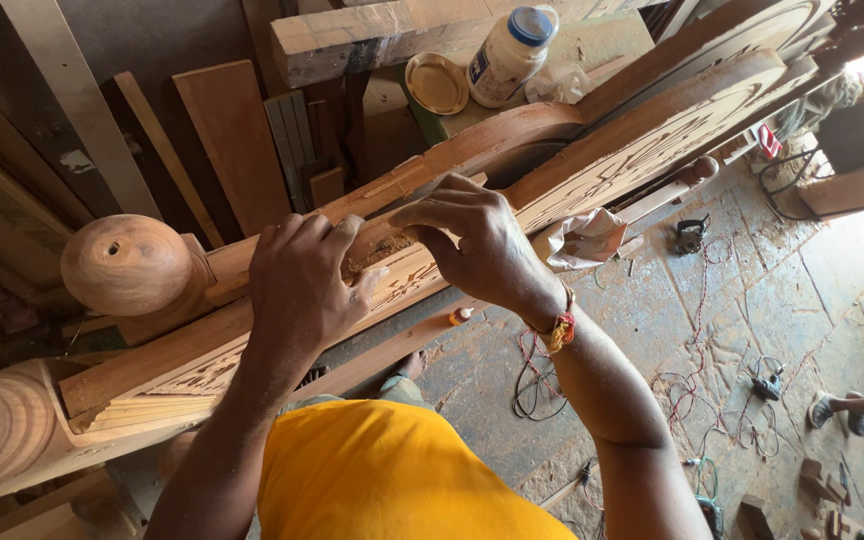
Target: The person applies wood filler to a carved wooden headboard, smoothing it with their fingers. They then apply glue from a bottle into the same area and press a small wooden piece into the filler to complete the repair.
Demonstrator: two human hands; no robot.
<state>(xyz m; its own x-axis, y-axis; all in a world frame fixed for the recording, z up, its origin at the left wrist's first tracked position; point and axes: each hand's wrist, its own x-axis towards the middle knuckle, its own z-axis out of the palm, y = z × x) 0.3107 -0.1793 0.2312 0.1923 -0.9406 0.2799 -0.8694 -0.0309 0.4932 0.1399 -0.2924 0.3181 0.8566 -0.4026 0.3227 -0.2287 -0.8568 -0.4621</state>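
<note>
A long carved wooden panel (612, 160) runs from lower left to upper right in the head view, with a round wooden knob (124, 262) at its left end. My left hand (300, 282) lies flat on the panel's upper edge, fingers curled over it. My right hand (472, 245) is just to the right, fingertips pinched and pressing into a carved groove filled with brownish sawdust paste (380, 248). Whether the fingers hold anything is hidden. A red thread band sits on my right wrist.
A white plastic bottle with a blue cap (508, 52) and a round lid (436, 83) rest on timber behind. Planks (232, 140) lean at the back. Crumpled paper (584, 238) lies under the panel. Cables and power tools (768, 384) litter the floor; another person's foot (836, 410) shows at right.
</note>
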